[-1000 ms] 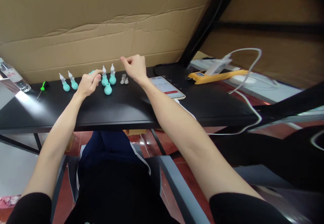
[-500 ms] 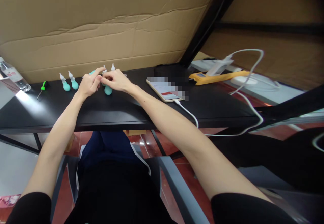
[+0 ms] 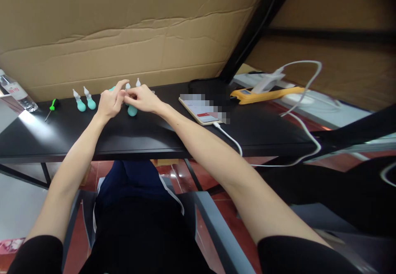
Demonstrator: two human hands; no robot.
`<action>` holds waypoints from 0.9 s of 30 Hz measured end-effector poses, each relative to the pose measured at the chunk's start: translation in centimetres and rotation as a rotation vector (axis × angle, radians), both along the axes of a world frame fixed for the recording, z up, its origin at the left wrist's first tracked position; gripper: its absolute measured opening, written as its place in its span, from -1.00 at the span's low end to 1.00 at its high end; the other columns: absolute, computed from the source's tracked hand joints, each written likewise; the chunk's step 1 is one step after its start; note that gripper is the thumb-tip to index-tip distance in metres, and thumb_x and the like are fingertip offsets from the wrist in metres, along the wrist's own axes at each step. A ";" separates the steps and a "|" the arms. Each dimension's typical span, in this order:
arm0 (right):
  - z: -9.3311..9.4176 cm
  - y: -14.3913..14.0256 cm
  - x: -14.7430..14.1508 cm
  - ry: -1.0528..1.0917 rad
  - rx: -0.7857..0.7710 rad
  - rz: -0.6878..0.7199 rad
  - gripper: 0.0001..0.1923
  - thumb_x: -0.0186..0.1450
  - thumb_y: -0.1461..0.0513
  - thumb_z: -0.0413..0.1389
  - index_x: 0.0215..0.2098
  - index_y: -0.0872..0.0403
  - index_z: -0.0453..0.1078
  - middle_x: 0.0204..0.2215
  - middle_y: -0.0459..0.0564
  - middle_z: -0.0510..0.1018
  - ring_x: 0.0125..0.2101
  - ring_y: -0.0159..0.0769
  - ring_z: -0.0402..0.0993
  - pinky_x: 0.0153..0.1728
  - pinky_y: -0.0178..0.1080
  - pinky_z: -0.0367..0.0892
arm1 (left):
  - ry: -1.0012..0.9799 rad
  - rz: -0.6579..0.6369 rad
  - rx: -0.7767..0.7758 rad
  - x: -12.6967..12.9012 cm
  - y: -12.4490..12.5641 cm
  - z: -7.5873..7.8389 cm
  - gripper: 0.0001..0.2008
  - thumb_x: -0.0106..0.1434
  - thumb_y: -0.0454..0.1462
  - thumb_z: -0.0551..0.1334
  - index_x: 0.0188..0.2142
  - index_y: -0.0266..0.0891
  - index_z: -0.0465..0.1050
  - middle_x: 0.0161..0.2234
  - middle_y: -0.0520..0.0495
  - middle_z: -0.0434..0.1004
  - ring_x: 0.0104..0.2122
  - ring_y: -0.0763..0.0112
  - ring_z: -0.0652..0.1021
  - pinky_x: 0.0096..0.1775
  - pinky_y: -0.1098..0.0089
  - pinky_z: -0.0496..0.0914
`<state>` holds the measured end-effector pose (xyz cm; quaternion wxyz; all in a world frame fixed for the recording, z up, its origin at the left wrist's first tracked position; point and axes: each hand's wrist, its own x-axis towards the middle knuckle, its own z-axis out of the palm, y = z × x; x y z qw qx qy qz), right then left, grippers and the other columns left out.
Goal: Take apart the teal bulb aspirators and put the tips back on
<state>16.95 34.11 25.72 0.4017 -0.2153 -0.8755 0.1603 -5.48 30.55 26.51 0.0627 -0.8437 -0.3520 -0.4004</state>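
Note:
My left hand [image 3: 110, 102] and my right hand [image 3: 144, 98] meet above the far side of the black table. The left index finger reaches out over the right fingertips while its thumb and other fingers curl in. My right thumb and fingers are pinched together against the left hand. What lies between them is too small and covered to make out. Just under the right hand shows a teal bulb [image 3: 132, 110]; a white nozzle tip [image 3: 138, 82] pokes up behind it. Left of my hands lie two nasal aspirators, one [image 3: 79, 100] beside the other [image 3: 89, 98].
A green-and-black screwdriver [image 3: 52, 107] and a water bottle [image 3: 19, 91] are at the left. On the right lie a phone [image 3: 201, 109] with a white charging cable [image 3: 230, 135] and a yellow device [image 3: 256, 95]. A cardboard wall [image 3: 123, 30] stands behind the table [image 3: 148, 135].
My left hand has shifted slightly to the right, its index finger lifting a little. My right hand stays almost in place.

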 end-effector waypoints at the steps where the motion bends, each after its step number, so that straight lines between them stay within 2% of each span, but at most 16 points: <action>1: 0.0 0.0 0.0 0.007 -0.015 0.008 -0.41 0.73 -0.11 0.18 -0.40 -0.04 0.28 -0.55 -0.23 0.28 -0.46 -0.31 0.24 -0.19 -0.10 0.36 | -0.019 -0.003 -0.011 0.1 -0.1 0.0 0.06 0.70 0.47 -0.30 0.47 -0.17 0.59 -0.44 -0.05 0.71 -0.37 0.11 0.80 -0.12 0.19 0.59; 6: 0.3 -0.3 0.1 0.016 -0.070 0.064 -0.40 0.73 -0.09 0.22 -0.41 -0.03 0.27 -0.55 -0.20 0.37 -0.46 -0.32 0.24 -0.27 -0.16 0.27 | -0.084 -0.052 -0.040 0.2 -0.2 -0.2 -0.01 0.73 0.44 -0.28 0.44 -0.14 0.59 -0.45 -0.02 0.68 -0.44 0.21 0.76 -0.21 0.26 0.60; 13: 0.9 -0.8 0.4 0.005 -0.110 0.144 -0.50 0.71 0.04 0.21 -0.40 -0.02 0.33 -0.59 -0.19 0.44 -0.52 -0.35 0.31 -0.33 -0.23 0.27 | -0.180 -0.124 -0.056 0.2 -0.2 -0.7 -0.14 0.75 0.41 -0.19 0.48 -0.04 0.53 -0.42 -0.02 0.72 -0.53 0.27 0.72 -0.33 0.30 0.65; 21: 1.0 -0.2 0.6 0.033 -0.141 0.266 -0.42 0.73 -0.12 0.20 -0.38 -0.02 0.37 -0.60 -0.19 0.45 -0.51 -0.34 0.38 -0.35 -0.27 0.28 | -0.178 -0.114 -0.095 0.8 -0.4 -0.6 -0.01 0.64 0.53 -0.19 0.61 0.04 0.43 -0.36 -0.07 0.73 -0.50 0.18 0.76 -0.35 0.20 0.68; 27: 0.9 0.1 0.7 0.049 -0.165 0.327 -0.35 0.73 -0.22 0.22 -0.39 -0.02 0.37 -0.59 -0.17 0.47 -0.49 -0.33 0.44 -0.35 -0.28 0.33 | -0.207 -0.130 -0.122 0.9 -0.6 -0.5 0.01 0.62 0.55 -0.15 0.59 -0.02 0.42 -0.35 -0.11 0.76 -0.46 0.10 0.79 -0.36 0.15 0.72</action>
